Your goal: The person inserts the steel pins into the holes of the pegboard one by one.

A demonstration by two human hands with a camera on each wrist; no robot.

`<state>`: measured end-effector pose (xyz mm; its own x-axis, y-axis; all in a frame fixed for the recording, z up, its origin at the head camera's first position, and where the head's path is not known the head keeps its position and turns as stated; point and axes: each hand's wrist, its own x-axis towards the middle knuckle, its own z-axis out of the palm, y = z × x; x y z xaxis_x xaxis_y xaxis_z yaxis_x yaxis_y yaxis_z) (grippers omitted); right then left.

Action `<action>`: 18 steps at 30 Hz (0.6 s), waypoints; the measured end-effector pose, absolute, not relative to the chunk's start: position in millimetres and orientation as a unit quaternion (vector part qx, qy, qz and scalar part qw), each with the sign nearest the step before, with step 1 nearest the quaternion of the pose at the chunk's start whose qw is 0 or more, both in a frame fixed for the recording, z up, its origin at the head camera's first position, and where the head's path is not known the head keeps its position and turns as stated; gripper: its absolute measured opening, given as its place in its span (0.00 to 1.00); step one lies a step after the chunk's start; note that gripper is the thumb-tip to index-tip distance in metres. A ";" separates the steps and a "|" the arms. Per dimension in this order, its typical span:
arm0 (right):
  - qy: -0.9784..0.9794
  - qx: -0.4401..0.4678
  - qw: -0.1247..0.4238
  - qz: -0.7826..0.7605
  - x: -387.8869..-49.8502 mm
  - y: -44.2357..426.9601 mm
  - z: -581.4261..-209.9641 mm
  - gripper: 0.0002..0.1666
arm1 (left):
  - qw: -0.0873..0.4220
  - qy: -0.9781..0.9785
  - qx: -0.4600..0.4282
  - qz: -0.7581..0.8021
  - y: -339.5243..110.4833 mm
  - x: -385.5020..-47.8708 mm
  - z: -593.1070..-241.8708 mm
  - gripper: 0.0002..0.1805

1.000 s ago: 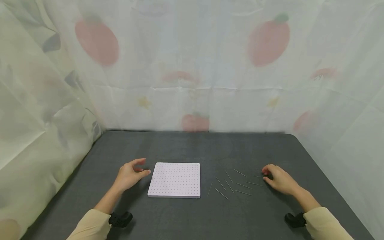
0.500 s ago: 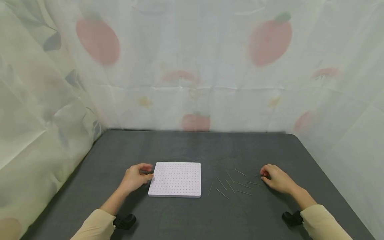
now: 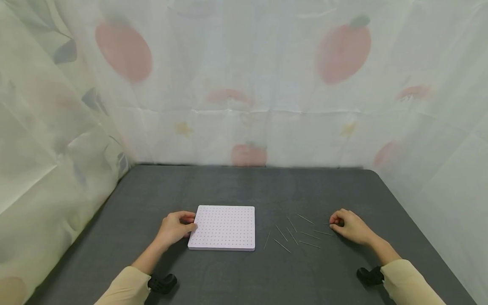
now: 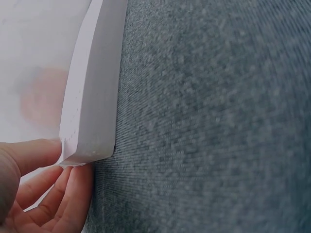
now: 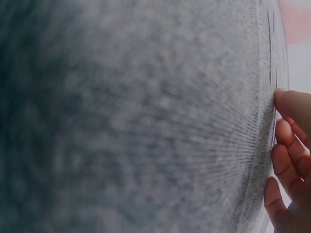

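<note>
A white pegboard [image 3: 225,228] with rows of small holes lies flat on the dark table. At its left edge, my left hand [image 3: 174,228] grips it, thumb on the top face and the other fingers curled against the side, as the left wrist view shows near a corner of the pegboard [image 4: 95,121]. My right hand [image 3: 351,226] is low over the table to the right, its curled fingertips pinching at a thin needle [image 3: 327,223]. Most of that needle is hidden by the fingers. Close by, several more thin needles [image 3: 309,235] lie scattered between the pegboard and this hand.
The dark grey cloth-like table top [image 3: 236,275] stretches around the pegboard and needles. Pale curtains [image 3: 286,140] with fruit prints hang behind the table and along both sides. Each wrist wears a black strapped device [image 3: 163,284].
My left hand has moved right to the pegboard and taken hold of its left edge. The right hand has shifted slightly left, its fingertips drawing together around the needle's end.
</note>
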<state>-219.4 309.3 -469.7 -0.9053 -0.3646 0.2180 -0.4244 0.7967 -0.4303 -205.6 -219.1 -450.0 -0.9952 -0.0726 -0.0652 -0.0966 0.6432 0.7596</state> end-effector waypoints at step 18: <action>-0.944 0.186 0.039 0.268 -218.8 309.9 -471.0 0.04 | 0.009 0.906 -0.050 0.420 -217.1 -205.3 -451.4 0.21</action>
<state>-218.8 309.9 -471.0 -0.9276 -0.3311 0.1730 -0.3726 0.7865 -0.4925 -205.3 -217.1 -451.4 -0.9949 -0.0833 -0.0576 -0.0978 0.6429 0.7597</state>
